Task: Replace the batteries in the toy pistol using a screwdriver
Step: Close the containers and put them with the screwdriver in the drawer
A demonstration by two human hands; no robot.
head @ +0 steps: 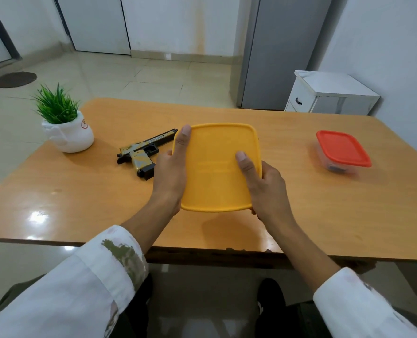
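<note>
Far left of wooden table (300, 203): potted plant (65, 125), upright in a white pot; to its right, near but apart: toy pistol (139, 153), on its side on the tabletop, muzzle toward the far right, grip toward the near edge; next: left hand (169, 174), clamped on the left edge of yellow lid (214, 172), thumb flat on top, fingers curled beneath; lid raised above the tabletop, muzzle end just beside its far left corner; right hand (268, 191), clamped on the lid's right edge, thumb on top, fingers underneath; far right: clear box with red lid (341, 148), closed, on the table.
</note>
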